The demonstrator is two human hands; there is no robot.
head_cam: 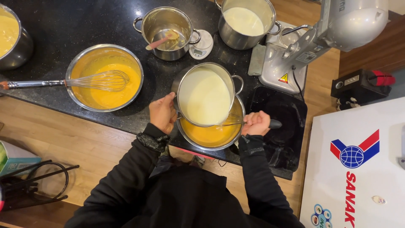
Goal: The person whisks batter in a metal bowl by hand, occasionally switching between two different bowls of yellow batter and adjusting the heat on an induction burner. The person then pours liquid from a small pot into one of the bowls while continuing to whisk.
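A steel pot point(205, 95) of pale cream is gripped at its left side by the left hand point(162, 113), the fingers closed around a handle that is hidden behind the hand. The handle of a whisk point(236, 122) is clasped in the closed fist of the right hand point(255, 123), just right of the pot. Both arms are sleeved in black and are bent inward from the near edge of the picture, the wrists raised to the edge of the counter point(67, 25).

The pot is held tilted toward the near side over a steel bowl point(211, 137), and its lower rim overlaps the bowl's far part. The bowl is filled with orange-yellow batter, and most of the whisk's wires are hidden behind the pot's rim. Whether cream is leaving the pot cannot be made out.

To the left, a second bowl point(104, 77) of the same orange-yellow mix is seen with a long whisk point(63, 82) laid across it. Farther off stand a pot point(166, 31) holding a spatula and a larger pot point(244, 21) of cream, its far rim cut off by the top edge. A small scale point(201, 45) lies between them, and a mixer point(320, 38) stands at the right, partly cut off
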